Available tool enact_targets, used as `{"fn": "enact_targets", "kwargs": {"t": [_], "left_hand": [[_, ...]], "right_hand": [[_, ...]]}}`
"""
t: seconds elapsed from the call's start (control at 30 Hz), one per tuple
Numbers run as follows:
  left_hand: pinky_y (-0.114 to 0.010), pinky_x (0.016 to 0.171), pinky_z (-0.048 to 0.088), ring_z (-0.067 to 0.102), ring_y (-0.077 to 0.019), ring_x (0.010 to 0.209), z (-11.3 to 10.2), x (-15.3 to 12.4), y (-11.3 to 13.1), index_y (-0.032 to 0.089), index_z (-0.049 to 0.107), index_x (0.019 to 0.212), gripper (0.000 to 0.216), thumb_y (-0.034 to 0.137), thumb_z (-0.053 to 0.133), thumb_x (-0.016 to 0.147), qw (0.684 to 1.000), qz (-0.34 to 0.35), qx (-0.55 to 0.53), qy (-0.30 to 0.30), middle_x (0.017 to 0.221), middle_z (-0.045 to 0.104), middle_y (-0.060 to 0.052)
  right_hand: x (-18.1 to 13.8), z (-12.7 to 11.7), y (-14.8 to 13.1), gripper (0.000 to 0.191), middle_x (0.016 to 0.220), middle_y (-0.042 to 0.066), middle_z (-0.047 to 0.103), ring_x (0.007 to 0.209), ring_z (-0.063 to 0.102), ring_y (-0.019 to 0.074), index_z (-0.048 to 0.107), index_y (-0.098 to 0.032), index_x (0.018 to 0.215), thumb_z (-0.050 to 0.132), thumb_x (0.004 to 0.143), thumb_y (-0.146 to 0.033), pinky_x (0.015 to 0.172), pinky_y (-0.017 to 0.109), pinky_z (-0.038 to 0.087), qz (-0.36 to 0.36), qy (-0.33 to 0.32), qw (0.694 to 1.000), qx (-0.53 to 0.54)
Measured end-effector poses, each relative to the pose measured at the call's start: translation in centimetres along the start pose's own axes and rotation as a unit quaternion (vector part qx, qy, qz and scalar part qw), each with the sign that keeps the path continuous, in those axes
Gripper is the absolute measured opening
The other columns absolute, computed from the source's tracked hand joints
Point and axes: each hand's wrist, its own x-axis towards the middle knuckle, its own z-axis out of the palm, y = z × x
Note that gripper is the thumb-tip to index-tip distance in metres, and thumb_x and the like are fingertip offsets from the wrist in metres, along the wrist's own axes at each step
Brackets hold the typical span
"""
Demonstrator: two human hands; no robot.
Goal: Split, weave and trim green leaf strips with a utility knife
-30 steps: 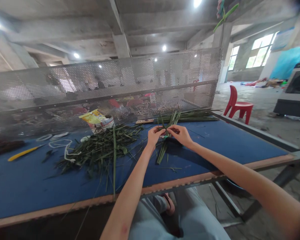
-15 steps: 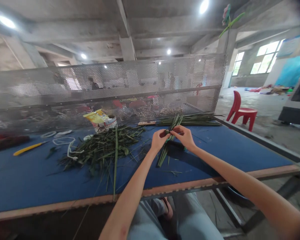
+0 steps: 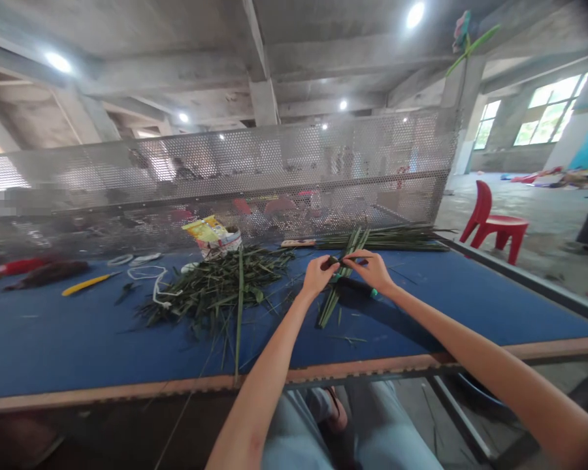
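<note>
**A thin bundle of green strips between my two hands**

I hold the bundle of leaf strips (image 3: 328, 307) a little above the tabletop (image 3: 78, 346), near the middle of it and in front of me. My left hand (image 3: 317, 275) and my right hand (image 3: 374, 270) are both closed on it in a pinch. The fingertips of the two hands almost meet at the same place on the bundle. The lower ends hang down toward the blue surface, and the upper ends point away from me toward the mesh screen (image 3: 274, 170).

I judge that the strips are very light and bend easily. They are flat and smooth, so they may slide against each other and fan out when the grip is loose. The best place to hold is where the strips cross or lie together, with thumb and fingers pressing flat. Holding near the tips would let them flop.

The strips are long, narrow and dark green, a few together, somewhat spread at the lower end.

Left of my hands lies a loose pile of leaves (image 3: 215, 290), with a white cord (image 3: 149, 277) at its edge. Behind the pile stands a yellow packet (image 3: 208, 233). A stack of long leaves (image 3: 396, 237) lies along the far edge. Far to the left is a yellow tool (image 3: 85, 284), and a red chair (image 3: 494, 227) stands on the floor to the right.
</note>
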Motion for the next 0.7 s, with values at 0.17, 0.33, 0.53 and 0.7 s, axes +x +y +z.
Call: {"fn": "enact_targets", "kwargs": {"t": [0.17,0.33,0.53,0.7], "left_hand": [[-0.025,0.059,0.045,0.055,-0.0159,0.059,0.0,0.4,-0.1,0.017,0.062,0.061,0.020,0.034,0.071,0.064,0.999,-0.019,-0.035,0.000,0.057,0.059,-0.001],[-0.025,0.061,0.045,0.056,-0.0156,0.059,0.2,0.6,0.0,0.016,0.063,0.062,0.016,0.030,0.071,0.064,0.999,-0.025,-0.043,-0.002,0.058,0.060,-0.001],[-0.024,0.060,0.043,0.055,-0.0147,0.059,0.2,0.7,0.1,0.016,0.064,0.062,0.014,0.028,0.071,0.064,1.000,-0.012,-0.026,0.004,0.058,0.059,-0.001],[-0.022,0.056,0.039,0.050,-0.0117,0.054,0.3,0.9,-0.3,0.014,0.066,0.065,0.010,0.024,0.068,0.064,1.000,0.006,0.019,-0.001,0.057,0.058,0.001]], "right_hand": [[0.2,-0.4,0.3,0.025,0.083,0.007,0.071,0.077,0.063,0.0198,0.072,-0.021,0.079,0.061,0.077,-0.044,0.064,0.030,0.049,0.015,0.020,1.000,-0.001],[0.4,-0.4,0.9,0.024,0.083,0.006,0.071,0.077,0.063,0.0191,0.072,-0.021,0.080,0.061,0.078,-0.042,0.064,0.029,0.048,0.023,0.015,1.000,-0.008],[0.4,-0.9,0.3,0.022,0.084,0.006,0.070,0.076,0.061,0.0185,0.073,-0.022,0.080,0.061,0.079,-0.041,0.066,0.029,0.049,0.005,0.023,0.999,-0.029],[0.0,-0.9,-0.4,0.020,0.084,0.005,0.069,0.077,0.061,0.0187,0.072,-0.024,0.084,0.060,0.081,-0.039,0.065,0.028,0.050,-0.019,0.013,0.999,-0.032]]}}
